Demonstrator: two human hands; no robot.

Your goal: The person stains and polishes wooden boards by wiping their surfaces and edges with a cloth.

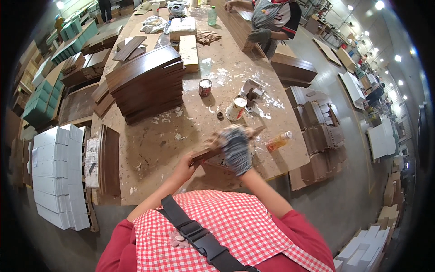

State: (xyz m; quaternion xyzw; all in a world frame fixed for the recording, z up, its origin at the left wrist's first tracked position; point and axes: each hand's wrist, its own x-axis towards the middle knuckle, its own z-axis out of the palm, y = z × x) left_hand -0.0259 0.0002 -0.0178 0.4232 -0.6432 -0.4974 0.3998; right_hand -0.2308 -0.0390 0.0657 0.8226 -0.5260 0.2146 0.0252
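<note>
My bare left hand (185,167) grips the near left end of a narrow brown wooden board (204,155), held tilted above the front of the table. My right hand (236,147), in a grey knit glove, lies over the middle of the same board. Motion smears its fingers, and a tan blur beside them could be fingertips or a cloth. Just beyond the board stand an opened can (236,108) of whitish stuff and a small dark cap (220,116). A bottle of amber liquid (278,141) lies to the right of my right hand.
A tall stack of brown boards (145,86) rises at the table's left. Another can (205,87) stands further back, near a pale wooden block (188,52). Across the table a co-worker's gloved hand (259,36) rests by long brown boards (235,27). White panels (59,177) are piled beyond the left edge.
</note>
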